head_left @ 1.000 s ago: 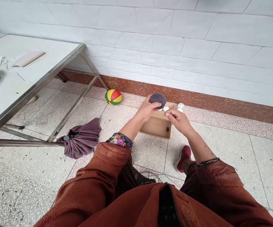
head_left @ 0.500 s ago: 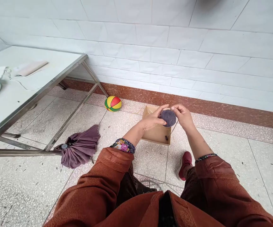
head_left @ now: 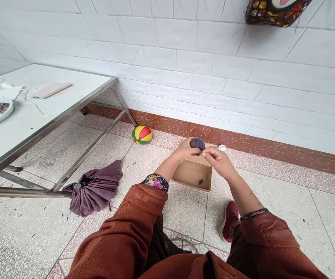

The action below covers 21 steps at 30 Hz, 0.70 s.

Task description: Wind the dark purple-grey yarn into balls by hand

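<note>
A ball of dark grey-purple yarn [head_left: 197, 145] is gripped in my left hand [head_left: 185, 151], thumb on the near side and fingers behind. Close against its lower right, my right hand [head_left: 217, 159] pinches with thumb and forefinger; a strand of the yarn appears to be in that pinch, though it is too fine to see clearly. Beneath both hands an open cardboard box [head_left: 189, 175] stands on the floor. Inside it, near the right end, lies a small dark piece [head_left: 201, 181] with a thin thread running up from it.
On the left, a metal-framed table [head_left: 77, 83] carries a dish of dark bits [head_left: 9, 110] and a folded pink cloth [head_left: 52, 90]. A colourful ball [head_left: 141, 135] and a folded purple umbrella [head_left: 97, 188] lie on the floor. A small white object [head_left: 222, 148] sits behind the box. A patterned basket [head_left: 276, 13] hangs on the wall.
The yarn ball and both hands have shifted left. My right hand has dropped from the ball's upper right to its lower right. The view has tilted, bringing the wall basket into sight.
</note>
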{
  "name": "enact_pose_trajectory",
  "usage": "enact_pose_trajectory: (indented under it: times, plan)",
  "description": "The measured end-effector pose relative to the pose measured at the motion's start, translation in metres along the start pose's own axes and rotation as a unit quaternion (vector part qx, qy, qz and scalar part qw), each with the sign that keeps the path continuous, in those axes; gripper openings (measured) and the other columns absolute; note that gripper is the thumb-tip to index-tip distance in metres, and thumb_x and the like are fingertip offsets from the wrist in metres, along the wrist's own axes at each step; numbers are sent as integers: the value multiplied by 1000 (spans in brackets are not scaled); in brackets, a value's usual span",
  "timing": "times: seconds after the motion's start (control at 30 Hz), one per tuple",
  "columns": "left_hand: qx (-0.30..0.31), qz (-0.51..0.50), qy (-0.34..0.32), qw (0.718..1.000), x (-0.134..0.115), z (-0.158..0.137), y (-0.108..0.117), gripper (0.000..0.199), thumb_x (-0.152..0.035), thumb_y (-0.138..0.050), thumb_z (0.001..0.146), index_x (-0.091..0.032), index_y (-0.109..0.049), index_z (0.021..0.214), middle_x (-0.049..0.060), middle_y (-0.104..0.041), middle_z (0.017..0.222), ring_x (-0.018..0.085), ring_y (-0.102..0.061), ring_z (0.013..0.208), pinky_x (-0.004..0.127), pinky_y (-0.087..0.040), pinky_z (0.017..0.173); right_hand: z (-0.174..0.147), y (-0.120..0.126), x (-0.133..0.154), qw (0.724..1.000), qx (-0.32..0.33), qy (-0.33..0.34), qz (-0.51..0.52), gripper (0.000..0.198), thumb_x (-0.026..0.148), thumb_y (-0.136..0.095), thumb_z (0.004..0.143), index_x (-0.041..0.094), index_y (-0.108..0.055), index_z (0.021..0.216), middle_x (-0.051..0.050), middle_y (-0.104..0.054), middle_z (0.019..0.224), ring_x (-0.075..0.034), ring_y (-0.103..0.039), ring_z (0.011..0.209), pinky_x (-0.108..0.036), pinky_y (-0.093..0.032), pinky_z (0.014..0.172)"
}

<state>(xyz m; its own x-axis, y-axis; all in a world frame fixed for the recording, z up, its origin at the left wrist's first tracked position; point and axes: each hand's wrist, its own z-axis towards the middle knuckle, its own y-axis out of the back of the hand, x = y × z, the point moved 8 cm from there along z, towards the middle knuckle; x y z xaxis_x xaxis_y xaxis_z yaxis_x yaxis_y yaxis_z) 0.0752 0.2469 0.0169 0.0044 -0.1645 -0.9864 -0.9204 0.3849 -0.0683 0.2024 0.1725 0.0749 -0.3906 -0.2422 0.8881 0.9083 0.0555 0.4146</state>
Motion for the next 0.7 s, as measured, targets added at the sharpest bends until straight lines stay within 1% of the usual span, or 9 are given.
enact_pose_trajectory:
  times: [0.1, 0.2, 0.23, 0.3, 0.4, 0.47, 0.53, 0.6, 0.7]
  plan:
    - [39, 66, -20, 997, 1, -4, -6, 61, -21, -78, 57, -16, -62, 116, 7, -64, 110, 22, -60, 100, 37, -49, 90, 7, 10, 2, 998, -32, -4, 53, 25, 47, -65, 89, 23, -71, 86, -1, -66, 80, -17, -56, 72, -30, -44, 68]
    - [102, 91, -15, 991, 3, -10, -18, 76, -20, -79, 58, -19, -56, 131, 8, -63, 119, 25, -58, 110, 40, -45, 99, 12, 23, -15, 992, -97, -28, 80, 26, 48, -68, 87, 23, -70, 85, -1, -66, 83, -17, -56, 76, -30, -45, 72]
    - [129, 70, -8, 989, 3, -12, -23, 83, -19, -79, 58, -20, -53, 136, 8, -62, 121, 25, -57, 112, 41, -44, 100, 13, 27, -24, 989, -116, -41, 85, 26, 49, -68, 86, 23, -70, 85, -1, -65, 82, -17, -55, 75, -30, -45, 72]
    - [179, -12, 8, 984, 1, -18, -35, 89, -18, -79, 58, -24, -48, 141, 8, -60, 125, 24, -57, 113, 40, -44, 101, 13, 31, -42, 983, -140, -70, 93, 27, 50, -68, 85, 22, -69, 82, 0, -63, 80, -17, -54, 74, -30, -44, 71]
    - [209, -154, 32, 965, -4, -25, -47, 84, -16, -77, 60, -29, -51, 139, 7, -59, 125, 22, -59, 110, 38, -46, 97, 10, 27, -68, 980, -124, -121, 96, 29, 50, -65, 83, 22, -67, 80, 0, -62, 76, -16, -52, 68, -30, -43, 65]
    - [200, -221, 43, 953, -6, -25, -50, 77, -17, -77, 61, -28, -55, 134, 7, -60, 124, 21, -60, 108, 37, -48, 93, 6, 21, -80, 983, -93, -141, 78, 28, 50, -63, 83, 22, -68, 82, 0, -64, 76, -18, -54, 68, -31, -43, 65]
    - [169, -249, 44, 953, -7, -22, -47, 66, -19, -77, 62, -23, -59, 126, 9, -62, 123, 21, -62, 104, 36, -49, 89, 2, 16, -84, 987, -70, -140, 40, 28, 49, -62, 83, 22, -70, 86, -1, -68, 79, -20, -58, 75, -33, -46, 70]
    - [121, -234, 47, 964, -4, -16, -40, 57, -21, -77, 63, -19, -60, 118, 11, -64, 119, 20, -63, 99, 34, -50, 84, -1, 12, -82, 990, -60, -127, -8, 28, 49, -60, 84, 23, -70, 86, -2, -70, 83, -22, -61, 82, -35, -47, 75]
    - [52, -179, 56, 981, 1, -9, -26, 54, -21, -77, 63, -17, -59, 114, 11, -66, 116, 19, -63, 95, 32, -51, 80, -3, 7, -69, 991, -48, -101, -74, 28, 47, -57, 87, 23, -67, 78, -3, -67, 79, -22, -60, 77, -34, -46, 71]
